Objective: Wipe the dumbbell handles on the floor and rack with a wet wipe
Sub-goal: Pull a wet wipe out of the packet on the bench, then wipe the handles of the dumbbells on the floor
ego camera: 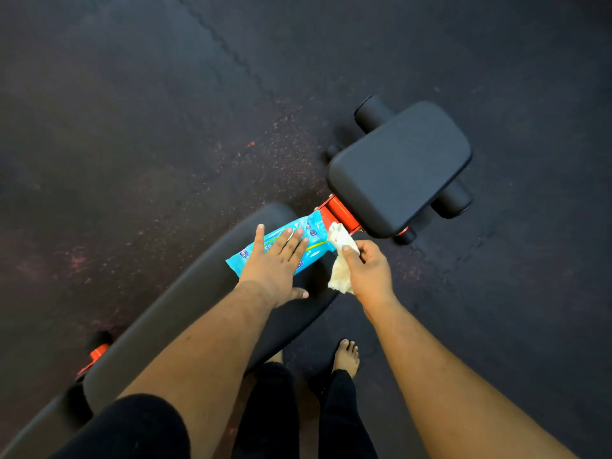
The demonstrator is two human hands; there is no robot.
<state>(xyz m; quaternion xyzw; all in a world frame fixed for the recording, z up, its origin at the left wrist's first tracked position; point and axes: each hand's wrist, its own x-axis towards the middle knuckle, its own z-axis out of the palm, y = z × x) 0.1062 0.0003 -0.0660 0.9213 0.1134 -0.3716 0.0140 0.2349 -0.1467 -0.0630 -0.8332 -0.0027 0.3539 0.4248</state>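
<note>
A blue packet of wet wipes (313,231) lies on the long black pad of a weight bench (185,303). My left hand (276,266) presses flat on the packet with straight fingers. My right hand (367,270) pinches a crumpled white wipe (339,260) that reaches from the packet's right end down past my thumb. No dumbbell or rack is in view.
The bench's black seat pad (397,167) sits to the upper right, joined by an orange hinge (341,212), with black foam rollers (372,112) on either side. Dark speckled rubber flooring (165,127) surrounds the bench. My bare feet (346,356) stand beside it.
</note>
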